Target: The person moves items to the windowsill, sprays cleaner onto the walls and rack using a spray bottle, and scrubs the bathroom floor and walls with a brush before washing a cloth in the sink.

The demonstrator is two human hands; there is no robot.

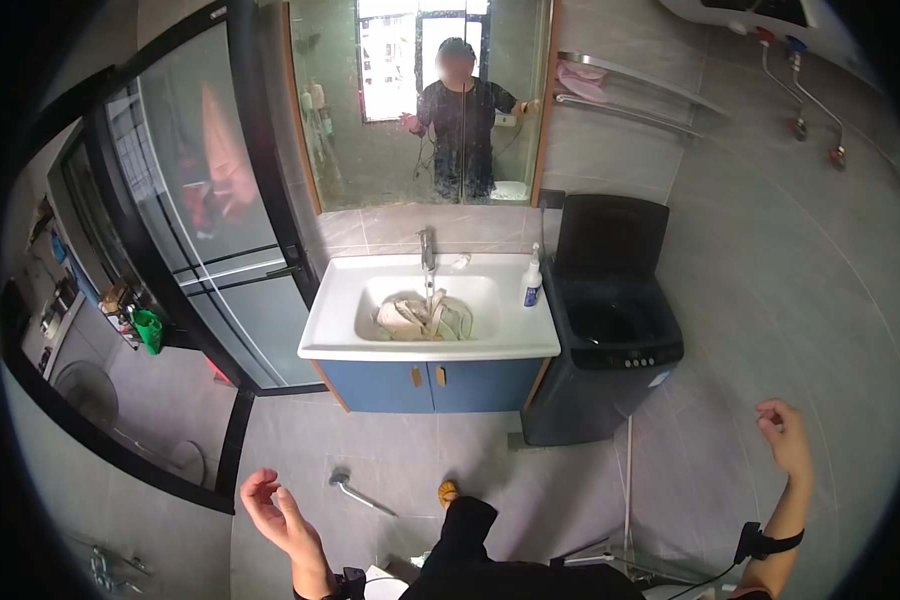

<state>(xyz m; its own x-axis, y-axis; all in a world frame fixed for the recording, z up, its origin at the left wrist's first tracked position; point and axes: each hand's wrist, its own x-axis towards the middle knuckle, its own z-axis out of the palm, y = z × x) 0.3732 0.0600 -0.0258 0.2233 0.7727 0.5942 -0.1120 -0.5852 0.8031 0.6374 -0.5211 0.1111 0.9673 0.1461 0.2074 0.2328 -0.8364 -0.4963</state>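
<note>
My left hand [278, 515] is raised at the lower left, holding nothing, with its fingers loosely bent and the thumb apart. Off to the right, my right hand [786, 440] hangs in the air with slightly curled fingers and nothing visible in it. Neither hand touches anything. Ahead of me is a white washbasin [330, 320], where a bunched pale cloth [402, 316] lies under the metal tap [427, 248]. A white pump bottle [532, 280] with a blue label stands on the basin's right rim.
A dark top-loading washing machine [600, 375] with its lid raised stands right of the blue cabinet [380, 385]. A mirror [420, 150] hangs above. On the left is a framed glass door [210, 190]. A long-handled brush [342, 480] lies on the floor.
</note>
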